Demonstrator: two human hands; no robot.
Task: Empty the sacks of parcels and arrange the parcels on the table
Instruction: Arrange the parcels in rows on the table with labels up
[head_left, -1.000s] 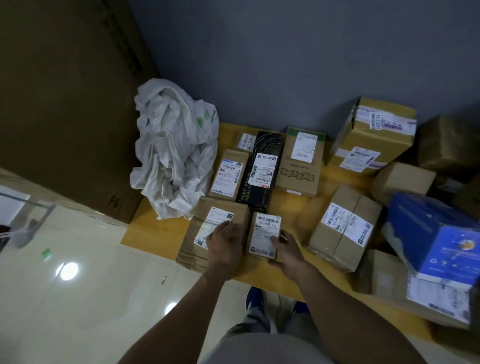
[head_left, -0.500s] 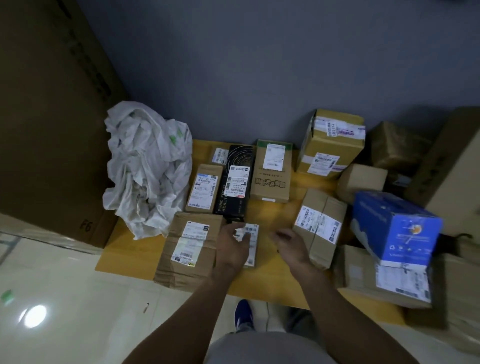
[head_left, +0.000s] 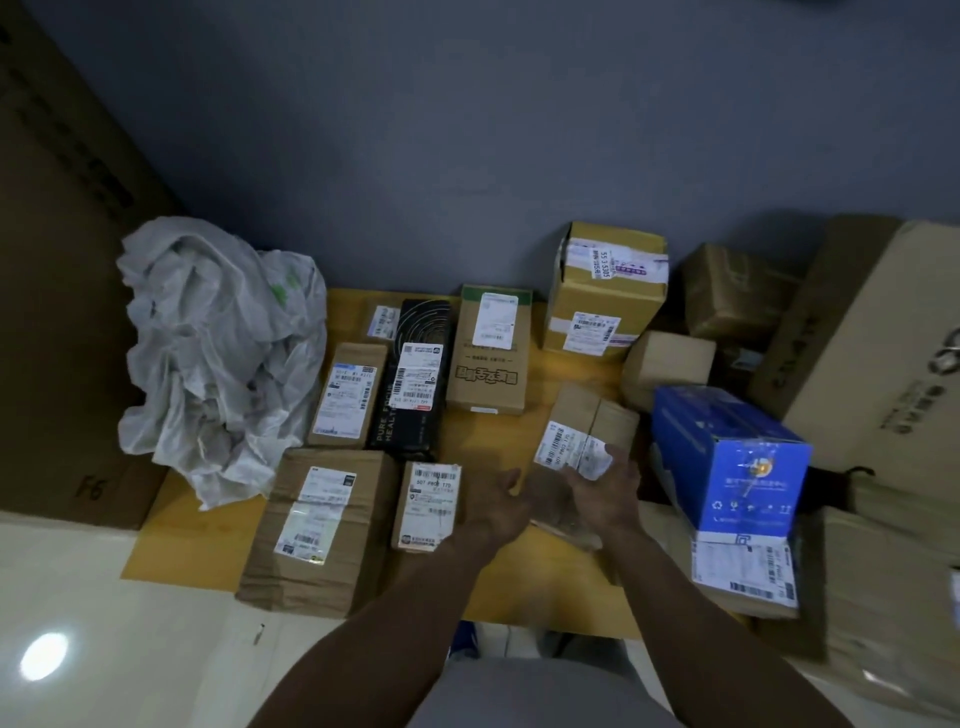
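Several labelled parcels lie on the yellow table (head_left: 483, 431). My right hand (head_left: 605, 491) is on the near right part of a taped brown parcel (head_left: 582, 415); thumb and fingers curl round its white label edge. My left hand (head_left: 491, 506) hovers open, palm turned right, between that parcel and a small white-labelled parcel (head_left: 428, 506), holding nothing. A crumpled white sack (head_left: 218, 353) is heaped on the table's left end. A wrinkled brown parcel (head_left: 317, 525) lies at the front left.
A black box (head_left: 410, 384), two flat brown boxes (head_left: 348, 395) (head_left: 491, 353) and a tall yellow carton (head_left: 605, 291) stand further back. A blue box (head_left: 727, 457) sits on stacked cartons (head_left: 883, 597) at the right. A large carton (head_left: 62, 312) stands at the left.
My left hand has let go of the small white-labelled parcel and moved right. My right hand has reached onto the taped brown parcel. The camera has tilted up and shifted.
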